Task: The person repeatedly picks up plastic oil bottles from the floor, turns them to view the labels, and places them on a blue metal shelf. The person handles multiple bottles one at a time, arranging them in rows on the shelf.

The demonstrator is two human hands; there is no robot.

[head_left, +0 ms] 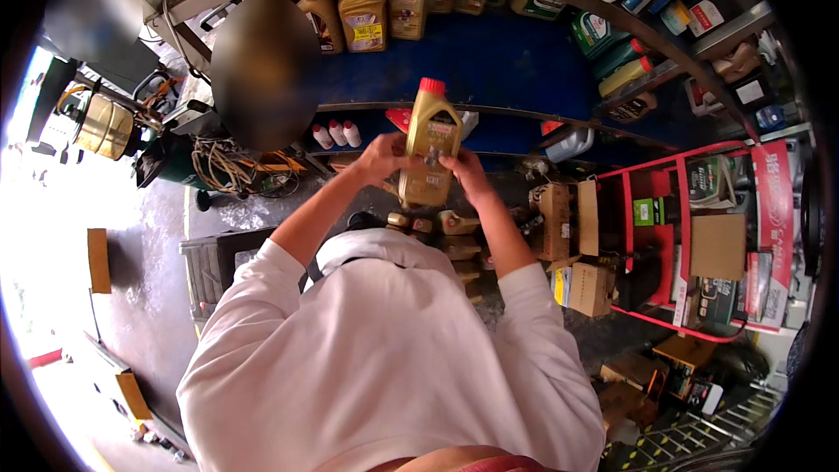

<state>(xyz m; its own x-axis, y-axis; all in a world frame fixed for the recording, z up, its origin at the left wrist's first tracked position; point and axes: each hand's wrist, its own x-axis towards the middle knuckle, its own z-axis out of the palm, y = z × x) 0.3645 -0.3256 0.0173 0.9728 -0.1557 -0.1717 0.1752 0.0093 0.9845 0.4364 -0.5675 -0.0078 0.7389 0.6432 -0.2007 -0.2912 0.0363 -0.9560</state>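
A gold motor oil bottle [431,135] with a red cap stands nearly upright in front of my body, leaning slightly. My left hand [385,160] grips its left side, and my right hand [468,173] holds the right side with the thumb across the front. Behind it is a shelf with a blue surface [498,70]. Along the back left of that shelf stand a gold bottle with a black cap [363,19], a gold bottle with a red cap [407,7] and a brownish bottle [322,19]. More bottles lie toward the right end.
Small white bottles [336,134] stand on the lower shelf. Several gold bottles [459,225] are on the floor by my feet. Cardboard boxes [554,220] and a red rack [685,236] are to the right. A black crate [203,273] and tangled cables [240,157] are to the left.
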